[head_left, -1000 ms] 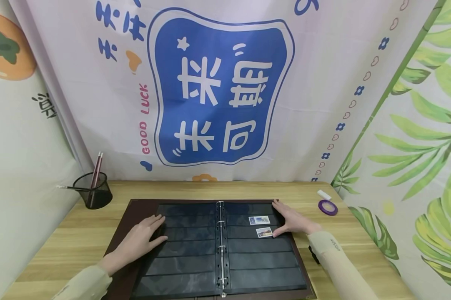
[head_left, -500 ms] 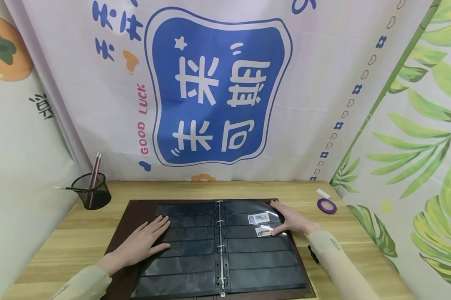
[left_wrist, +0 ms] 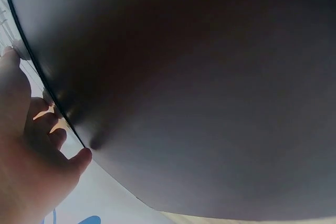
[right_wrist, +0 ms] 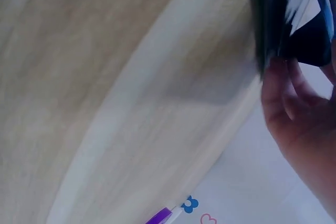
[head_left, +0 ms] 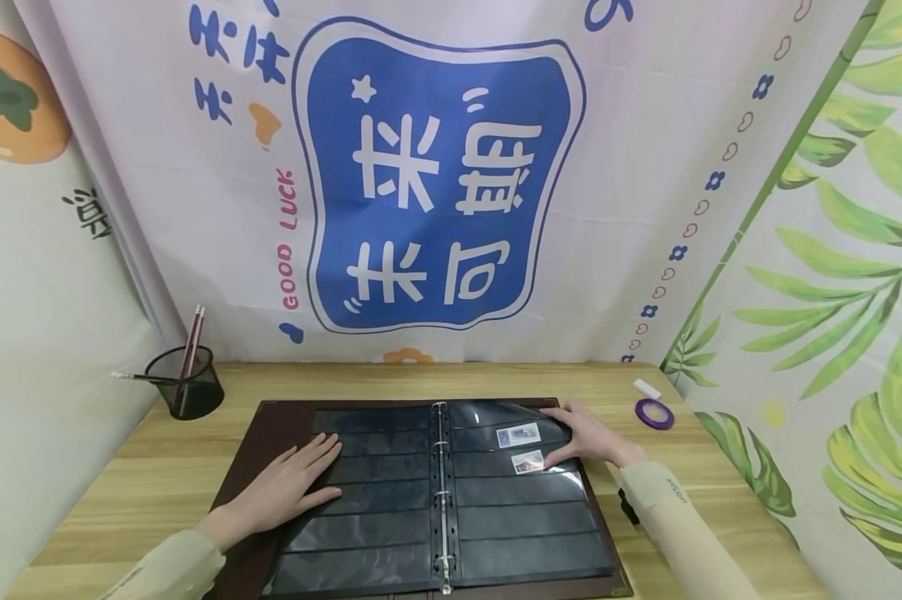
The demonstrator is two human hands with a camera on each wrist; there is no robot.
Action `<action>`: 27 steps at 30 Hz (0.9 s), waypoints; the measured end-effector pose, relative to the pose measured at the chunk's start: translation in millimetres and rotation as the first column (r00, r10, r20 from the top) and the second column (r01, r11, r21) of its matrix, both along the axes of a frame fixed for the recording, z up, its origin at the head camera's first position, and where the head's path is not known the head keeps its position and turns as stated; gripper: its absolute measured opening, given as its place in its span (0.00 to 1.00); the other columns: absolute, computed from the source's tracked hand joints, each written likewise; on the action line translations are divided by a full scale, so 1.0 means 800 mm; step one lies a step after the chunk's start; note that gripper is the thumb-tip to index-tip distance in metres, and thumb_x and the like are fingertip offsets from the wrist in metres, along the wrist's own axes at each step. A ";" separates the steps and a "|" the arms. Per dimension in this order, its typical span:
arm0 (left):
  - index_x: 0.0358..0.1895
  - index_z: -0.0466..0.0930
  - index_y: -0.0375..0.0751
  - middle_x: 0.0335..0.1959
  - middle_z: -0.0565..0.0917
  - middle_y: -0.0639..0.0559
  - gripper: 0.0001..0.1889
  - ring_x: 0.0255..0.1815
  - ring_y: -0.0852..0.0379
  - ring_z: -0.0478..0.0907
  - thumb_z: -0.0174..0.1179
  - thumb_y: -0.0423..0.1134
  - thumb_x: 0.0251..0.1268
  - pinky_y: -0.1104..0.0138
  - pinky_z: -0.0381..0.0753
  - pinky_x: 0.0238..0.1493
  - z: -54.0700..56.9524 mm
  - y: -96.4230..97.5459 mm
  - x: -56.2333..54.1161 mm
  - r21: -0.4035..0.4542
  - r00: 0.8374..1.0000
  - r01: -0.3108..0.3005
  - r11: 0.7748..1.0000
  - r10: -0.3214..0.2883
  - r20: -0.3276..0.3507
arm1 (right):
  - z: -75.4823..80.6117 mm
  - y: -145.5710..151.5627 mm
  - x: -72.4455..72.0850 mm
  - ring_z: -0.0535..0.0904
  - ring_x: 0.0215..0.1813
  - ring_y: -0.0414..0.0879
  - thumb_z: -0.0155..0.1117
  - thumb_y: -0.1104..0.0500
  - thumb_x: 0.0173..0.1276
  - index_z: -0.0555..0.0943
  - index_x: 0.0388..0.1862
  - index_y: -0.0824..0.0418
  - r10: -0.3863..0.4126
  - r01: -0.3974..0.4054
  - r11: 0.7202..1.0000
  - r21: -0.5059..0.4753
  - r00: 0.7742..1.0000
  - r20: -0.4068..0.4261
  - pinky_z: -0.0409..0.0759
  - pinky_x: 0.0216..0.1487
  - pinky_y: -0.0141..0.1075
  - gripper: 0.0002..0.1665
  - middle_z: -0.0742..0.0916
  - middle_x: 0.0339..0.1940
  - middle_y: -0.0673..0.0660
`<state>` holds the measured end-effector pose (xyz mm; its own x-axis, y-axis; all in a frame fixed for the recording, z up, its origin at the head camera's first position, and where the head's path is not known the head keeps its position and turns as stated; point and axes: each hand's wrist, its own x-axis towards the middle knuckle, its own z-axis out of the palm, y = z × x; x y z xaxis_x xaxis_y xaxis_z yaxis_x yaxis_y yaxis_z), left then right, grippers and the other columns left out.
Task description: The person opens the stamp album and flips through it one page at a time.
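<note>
A ring-binder stamp album (head_left: pixel 444 508) lies spread on the table, its black pocket pages held by metal rings. On its left page (head_left: pixel 368 525) rests my left hand (head_left: pixel 282 487), fingers straight and thumb apart. My right hand (head_left: pixel 589 435) grips the outer edge of the right page (head_left: pixel 526 521) near its top corner, thumb beside the lower stamp. In the right wrist view the black page edge (right_wrist: pixel 312 43) bends up by the fingers. Two stamps sit in the right page's upper pockets: an upper stamp (head_left: pixel 518 435) and a lower stamp (head_left: pixel 528 462).
A black mesh pen cup (head_left: pixel 187 392) with pencils stands at the table's back left. At the back right lie a purple tape roll (head_left: pixel 654 413) and a white eraser-like block (head_left: pixel 647 389). A small black object (head_left: pixel 628 507) is partly hidden by the right forearm.
My right fingers have curled more at the right page's edge, and its upper corner now bends up slightly with new glare. My left hand has slid a little to the right.
</note>
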<state>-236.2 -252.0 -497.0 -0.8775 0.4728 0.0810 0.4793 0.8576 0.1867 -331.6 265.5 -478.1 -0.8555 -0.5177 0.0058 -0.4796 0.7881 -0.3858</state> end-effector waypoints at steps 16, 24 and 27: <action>0.74 0.64 0.40 0.77 0.64 0.41 0.40 0.78 0.39 0.61 0.50 0.65 0.70 0.37 0.62 0.72 0.002 0.000 0.002 0.018 1.000 0.006 1.000 -0.005 -0.010 | 0.027 0.006 0.007 0.87 0.41 0.52 0.72 0.56 0.63 0.49 0.79 0.71 -0.058 0.128 0.947 -0.295 0.971 0.233 0.86 0.37 0.38 0.56 0.78 0.57 0.77; 0.74 0.65 0.40 0.77 0.65 0.41 0.40 0.77 0.40 0.62 0.50 0.65 0.70 0.38 0.62 0.72 0.002 0.000 0.002 0.007 1.000 0.006 1.000 -0.006 -0.022 | 0.038 0.009 0.007 0.84 0.31 0.43 0.61 0.60 0.72 0.58 0.71 0.80 -0.072 0.195 0.905 -0.377 0.946 0.316 0.88 0.33 0.37 0.38 0.77 0.58 0.82; 0.74 0.65 0.40 0.77 0.65 0.41 0.40 0.77 0.40 0.62 0.50 0.66 0.70 0.38 0.63 0.72 0.001 0.000 0.002 0.003 1.000 0.005 1.000 -0.005 -0.029 | 0.046 0.007 0.007 0.81 0.29 0.41 0.57 0.61 0.75 0.59 0.70 0.82 -0.053 0.196 0.894 -0.403 0.940 0.338 0.88 0.32 0.37 0.35 0.82 0.52 0.78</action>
